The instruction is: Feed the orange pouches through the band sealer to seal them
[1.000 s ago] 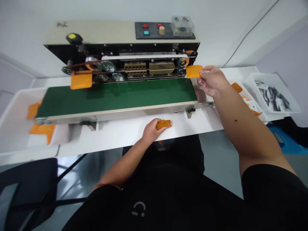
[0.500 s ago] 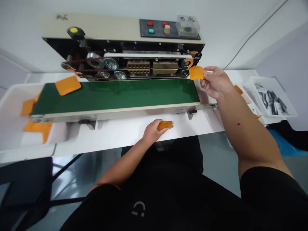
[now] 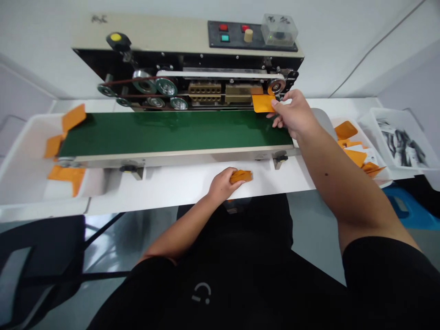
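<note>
My right hand (image 3: 292, 114) pinches the right edge of an orange pouch (image 3: 263, 103) whose top sits in the sealing machine's (image 3: 185, 59) belt entry, above the right end of the green conveyor belt (image 3: 172, 130). My left hand (image 3: 223, 183) rests on the white table's front edge, closed on a small stack of orange pouches (image 3: 241, 175). Another orange pouch (image 3: 73, 117) tips off the belt's left end.
A white tray (image 3: 20, 174) at the left holds several orange pouches (image 3: 65, 175). To the right lie more orange pouches (image 3: 354, 146) and a white bin (image 3: 398, 142) of dark packets. The control panel (image 3: 250, 35) sits atop the machine. A blue stool (image 3: 409, 211) stands low right.
My right hand pushed its pouch left into the sealer entry. The sealed pouch on the belt rode left and now tips off the end. My left hand stayed put.
</note>
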`<state>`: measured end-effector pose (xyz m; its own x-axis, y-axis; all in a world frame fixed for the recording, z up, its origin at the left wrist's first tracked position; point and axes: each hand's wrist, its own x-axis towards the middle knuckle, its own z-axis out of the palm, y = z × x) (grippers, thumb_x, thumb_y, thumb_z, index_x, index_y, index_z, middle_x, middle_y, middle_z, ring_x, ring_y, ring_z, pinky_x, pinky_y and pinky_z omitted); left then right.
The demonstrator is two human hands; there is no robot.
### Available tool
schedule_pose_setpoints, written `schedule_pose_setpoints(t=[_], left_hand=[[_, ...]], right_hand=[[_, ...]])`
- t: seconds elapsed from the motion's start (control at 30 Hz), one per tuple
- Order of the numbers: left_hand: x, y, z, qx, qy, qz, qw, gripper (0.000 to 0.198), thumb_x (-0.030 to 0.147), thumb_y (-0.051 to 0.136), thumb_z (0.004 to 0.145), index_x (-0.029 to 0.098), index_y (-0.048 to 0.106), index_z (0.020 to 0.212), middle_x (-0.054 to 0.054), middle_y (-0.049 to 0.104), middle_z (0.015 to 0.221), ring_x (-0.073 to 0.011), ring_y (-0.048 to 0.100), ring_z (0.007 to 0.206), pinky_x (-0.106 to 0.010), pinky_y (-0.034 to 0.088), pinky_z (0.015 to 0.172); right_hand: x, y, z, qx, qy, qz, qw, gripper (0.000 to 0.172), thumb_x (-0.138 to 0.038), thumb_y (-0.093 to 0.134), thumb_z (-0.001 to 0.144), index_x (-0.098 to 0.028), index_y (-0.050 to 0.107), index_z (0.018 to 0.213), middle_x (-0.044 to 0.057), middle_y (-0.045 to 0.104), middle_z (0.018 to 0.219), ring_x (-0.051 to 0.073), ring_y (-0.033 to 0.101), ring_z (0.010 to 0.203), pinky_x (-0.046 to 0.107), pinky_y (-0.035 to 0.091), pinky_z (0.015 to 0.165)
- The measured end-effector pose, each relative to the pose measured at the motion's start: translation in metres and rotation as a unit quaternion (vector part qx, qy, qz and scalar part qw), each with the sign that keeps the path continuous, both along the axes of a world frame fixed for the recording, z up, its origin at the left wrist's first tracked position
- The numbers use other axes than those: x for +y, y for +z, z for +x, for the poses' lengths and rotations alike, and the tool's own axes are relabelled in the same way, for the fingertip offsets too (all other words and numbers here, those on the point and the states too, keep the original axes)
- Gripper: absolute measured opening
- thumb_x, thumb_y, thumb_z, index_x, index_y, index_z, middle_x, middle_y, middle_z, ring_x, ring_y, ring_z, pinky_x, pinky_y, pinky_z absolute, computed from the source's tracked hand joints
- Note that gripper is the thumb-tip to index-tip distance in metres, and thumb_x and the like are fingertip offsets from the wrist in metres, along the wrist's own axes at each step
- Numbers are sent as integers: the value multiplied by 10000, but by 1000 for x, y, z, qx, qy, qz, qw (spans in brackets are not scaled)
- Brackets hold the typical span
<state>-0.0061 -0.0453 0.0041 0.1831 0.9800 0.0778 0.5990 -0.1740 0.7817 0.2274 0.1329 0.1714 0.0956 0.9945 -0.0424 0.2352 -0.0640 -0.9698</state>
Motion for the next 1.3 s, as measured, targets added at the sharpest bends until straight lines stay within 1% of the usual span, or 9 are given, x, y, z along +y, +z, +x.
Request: schedule_pose_setpoints(t=[0.13,0.23,0.37,0.5,0.67,0.8,1.0,1.17,1.3], left_hand=[[0,1,0,-9,0,7,1000,376,452,815,873,235,646,1130,-76,760,1078,-267,735,953,-381,579,819],[0,3,0,-8,4,6,1000,372,432,831,860,231,649,1114,-66,760,1036,-252,730,912,-359,568,782],[0,2,1,14,29,3,999,402,498,844,836,226,655,1065,-48,751,984,-240,714,881,-333,532,761],[-2,-3,1,19,59,5,998,474,605,844,801,225,649,1007,-27,736,919,-225,692,835,-308,489,722],[-2,-2,1,7,79,1,997,538,638,878,736,224,631,973,-9,724,883,-207,669,786,-298,469,699],[-1,4,2,-20,73,-7,997,563,619,908,696,220,636,985,-12,735,907,-205,673,796,-297,486,707],[0,3,4,-24,66,-3,998,469,529,883,758,215,638,1004,-23,746,945,-196,670,811,-294,493,722],[1,0,3,-23,69,-5,997,445,542,840,797,209,633,1009,-20,735,914,-188,656,782,-282,480,689],[1,1,3,-34,67,-6,997,418,500,847,803,205,628,1003,-30,748,945,-198,676,814,-285,488,705]], right_hand=[[-76,-14,-3,-73,-30,197,977,251,-327,671,987,-220,444,1009,2,671,931,46,536,544,189,422,535],[-144,-60,-7,-98,-9,254,962,188,-345,666,971,-218,539,1028,39,661,930,108,589,671,242,481,595],[-189,-135,-19,-169,88,161,968,275,-306,665,920,-221,619,1177,90,681,1076,188,657,849,295,534,631],[-187,-172,-30,-174,123,103,972,475,-371,709,877,-215,622,1318,141,678,1217,272,651,1068,385,591,800],[-184,-182,-33,-127,101,42,986,458,-443,748,863,-229,666,1259,85,729,1104,213,671,852,397,580,861],[-187,-186,-30,-28,91,3,995,414,-453,745,870,-220,689,1207,57,739,1005,202,705,847,352,594,821],[-184,-182,-21,40,31,80,995,281,-470,708,909,-189,725,909,84,682,1047,197,671,982,320,589,826],[-182,-185,-19,121,21,22,992,307,-477,694,908,-193,670,1020,26,650,842,133,612,734,278,556,712],[-181,-189,-19,196,-11,31,980,461,-495,753,856,-234,560,1183,22,668,946,113,623,679,262,564,664]])
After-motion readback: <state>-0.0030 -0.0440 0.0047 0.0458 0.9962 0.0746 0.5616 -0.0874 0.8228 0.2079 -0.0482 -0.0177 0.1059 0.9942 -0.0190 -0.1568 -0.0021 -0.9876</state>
